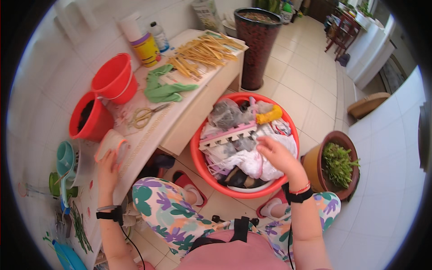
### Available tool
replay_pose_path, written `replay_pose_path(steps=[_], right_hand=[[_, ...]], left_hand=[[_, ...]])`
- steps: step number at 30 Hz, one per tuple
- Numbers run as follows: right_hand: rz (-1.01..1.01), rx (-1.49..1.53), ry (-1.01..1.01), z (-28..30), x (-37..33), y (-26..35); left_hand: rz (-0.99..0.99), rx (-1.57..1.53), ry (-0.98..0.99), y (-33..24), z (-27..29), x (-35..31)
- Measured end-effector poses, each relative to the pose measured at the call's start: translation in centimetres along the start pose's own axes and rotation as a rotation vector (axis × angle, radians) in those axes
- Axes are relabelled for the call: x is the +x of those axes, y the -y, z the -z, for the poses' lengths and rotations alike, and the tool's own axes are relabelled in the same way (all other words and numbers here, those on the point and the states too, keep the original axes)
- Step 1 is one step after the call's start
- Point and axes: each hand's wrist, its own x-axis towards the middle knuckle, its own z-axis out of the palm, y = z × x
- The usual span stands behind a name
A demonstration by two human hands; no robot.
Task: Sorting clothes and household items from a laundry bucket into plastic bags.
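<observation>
My left hand (108, 163) is at the near left of the table, its fingers closed on a pale, soft-looking item with an orange edge (118, 142); its exact kind is unclear. Over a large red tub (198, 162) hovers my right hand (279, 156), fingers stretched forward and apart with nothing visible in them. The tub holds white plastic bags (245, 161), a grey bag (226, 113), a yellow bundle (269, 115) and pink and white toothed foam strips (229, 136). Beyond my left hand lie scissors (143, 118) with tan handles and a crumpled green glove (164, 89).
Two red buckets (116, 80) stand along the wall, one containing dark soil. Dried yellow strips (204, 51) cover the table's far end, near a yellow canister (146, 48). A tall dark planter (255, 49) and a brown potted plant (336, 165) flank the tub.
</observation>
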Motion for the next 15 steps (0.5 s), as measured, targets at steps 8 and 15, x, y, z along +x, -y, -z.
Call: replay_pose_path(steps=[8, 15], right_hand=[[-0.097, 0.235, -0.073, 7.6, -2.5, 2.4], [-0.189, -0.03, 0.061, 5.4, -0.3, -2.5]], left_hand=[[0.065, -0.021, 0.176, -2.0, 3.9, 0.5], [0.034, 0.168, 0.052, -10.9, 9.5, 3.3]])
